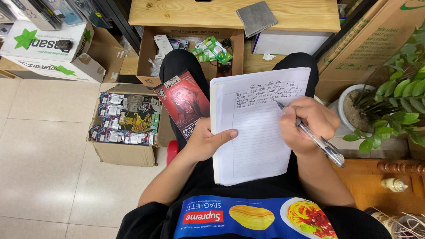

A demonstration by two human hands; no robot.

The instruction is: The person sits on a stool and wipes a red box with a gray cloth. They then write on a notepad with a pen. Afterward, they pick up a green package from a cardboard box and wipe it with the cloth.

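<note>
- Two bare hands work over one lined notebook (pixel 254 128), seen from the head camera looking down at the person's lap.
- The notebook lies open on the person's black-clad thighs, its upper page edge near the knees, with a few lines of handwriting at the top and the rest of the page blank.
- The right hand (pixel 307 126) is closed around a clear pen (pixel 312 135), fingers pinching the barrel, the tip touching the page just below the last written line at the right side of the sheet.
- The left hand (pixel 206 141) grips the notebook's left edge, thumb lying across the page, fingers curled underneath.
- Also under that hand, a flat red and black package (pixel 183 104) with a roaring animal picture lies tilted on the left thigh, just beside the notebook.
- On the tiled floor to the left stands an open cardboard box (pixel 124 152) filled with small printed packs.
- Ahead of the knees is a wooden table (pixel 199 15) with a grey cloth (pixel 256 17) on it, and a second open carton (pixel 146 53) of mixed items beneath.
- At the right, a potted green plant (pixel 396 102) stands well apart from the writing hand.
</note>
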